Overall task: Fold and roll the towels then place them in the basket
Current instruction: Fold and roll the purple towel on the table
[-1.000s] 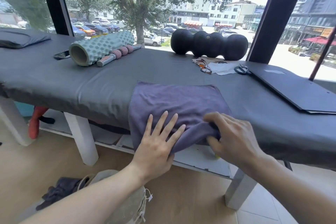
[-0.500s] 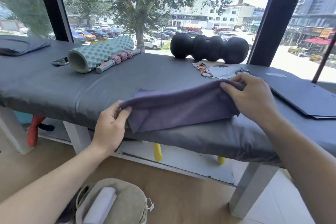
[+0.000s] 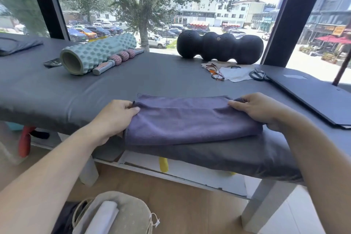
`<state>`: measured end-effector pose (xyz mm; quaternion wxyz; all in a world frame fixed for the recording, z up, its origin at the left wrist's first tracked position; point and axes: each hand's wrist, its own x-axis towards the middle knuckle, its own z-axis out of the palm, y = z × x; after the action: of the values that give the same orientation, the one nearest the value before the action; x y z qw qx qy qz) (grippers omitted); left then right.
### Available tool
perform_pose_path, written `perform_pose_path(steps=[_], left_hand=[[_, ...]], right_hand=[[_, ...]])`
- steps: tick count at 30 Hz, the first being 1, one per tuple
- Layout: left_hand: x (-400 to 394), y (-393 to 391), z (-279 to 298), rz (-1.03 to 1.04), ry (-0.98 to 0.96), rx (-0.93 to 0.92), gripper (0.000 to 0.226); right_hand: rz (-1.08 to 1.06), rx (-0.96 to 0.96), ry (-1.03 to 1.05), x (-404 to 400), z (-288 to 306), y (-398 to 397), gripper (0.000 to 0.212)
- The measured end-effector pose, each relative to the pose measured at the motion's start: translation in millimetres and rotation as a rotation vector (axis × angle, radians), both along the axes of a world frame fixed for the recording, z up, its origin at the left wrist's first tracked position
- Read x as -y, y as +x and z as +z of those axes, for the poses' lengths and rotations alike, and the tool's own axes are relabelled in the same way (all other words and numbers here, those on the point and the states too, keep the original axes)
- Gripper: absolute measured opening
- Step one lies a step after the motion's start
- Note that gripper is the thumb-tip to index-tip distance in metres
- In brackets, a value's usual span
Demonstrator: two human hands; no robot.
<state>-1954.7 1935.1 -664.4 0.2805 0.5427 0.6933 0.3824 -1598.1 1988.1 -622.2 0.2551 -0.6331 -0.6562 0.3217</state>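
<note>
A purple towel [image 3: 190, 119] lies folded in half lengthwise near the front edge of the grey padded table [image 3: 114, 89]. My left hand [image 3: 114, 118] pinches the towel's left end, thumb on top. At the right end, my right hand [image 3: 260, 110] grips the folded layers. On the floor below stands a beige basket [image 3: 131, 213] with a rolled white towel [image 3: 105, 216] in it.
At the back of the table lie a mint foam roller [image 3: 95, 53], a pink massage stick [image 3: 117, 60], a black peanut roller [image 3: 218, 46], glasses [image 3: 215, 71], scissors [image 3: 259, 75] and a dark laptop [image 3: 311, 95]. A phone [image 3: 52, 62] sits far left. A window runs behind.
The towel hung over the table's front edge; both hands took its near edge, lifted it and folded it back over itself. It now lies flat, doubled, with both hands at its ends.
</note>
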Motion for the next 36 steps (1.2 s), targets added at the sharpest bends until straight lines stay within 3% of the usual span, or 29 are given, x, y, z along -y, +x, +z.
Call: perform_pose_path(steps=[3,7,9,12,14,16,18,23,30,33,36], left_hand=[[-8.0,-0.9,5.9,0.045,0.069,-0.046,0.024],[-20.8,9.1,21.8,0.185,0.229,-0.074,0.023],[-27.4,14.1,24.5,0.232,0.249,-0.110,0.021],[-40.8,13.5,15.2,0.236,0.195,-0.183,0.016],[-48.8,11.3,9.4,0.243,0.155,-0.211,0.013],[-54.0,10.5,9.3,0.252,0.143,-0.262,0.012],[-55.7,10.6,10.8,0.249,0.151,-0.336,0.013],[-55.6,10.2,9.9,0.250,0.127,-0.453,0.013],[-48.4,15.1,16.4,0.248,-0.066,-0.789,0.035],[-51.7,7.8,10.0,0.212,-0.093,-0.732,0.049],[-50.4,6.5,7.5,0.192,-0.051,-0.631,0.053]], right_hand=[[-0.013,-0.026,0.052,-6.6,7.9,0.9,0.031],[-0.107,-0.113,0.230,-24.8,11.6,-3.5,0.057],[-0.149,-0.138,0.276,-31.0,8.7,-9.9,0.056],[-0.156,0.024,0.216,-41.6,-4.7,-15.7,0.056],[-0.110,0.035,0.087,-49.0,-9.6,-12.3,0.051],[-0.051,-0.023,-0.039,-54.0,-6.9,-5.9,0.024],[-0.023,-0.001,-0.049,-53.7,-3.9,-2.2,0.012],[-0.139,0.298,0.190,-62.8,-16.0,-8.7,0.025],[-0.171,0.470,0.184,-66.5,-26.0,-14.9,0.045],[-0.131,0.552,0.167,-62.5,-24.6,-17.0,0.065],[-0.115,0.494,0.122,-61.8,-19.5,-15.1,0.069]])
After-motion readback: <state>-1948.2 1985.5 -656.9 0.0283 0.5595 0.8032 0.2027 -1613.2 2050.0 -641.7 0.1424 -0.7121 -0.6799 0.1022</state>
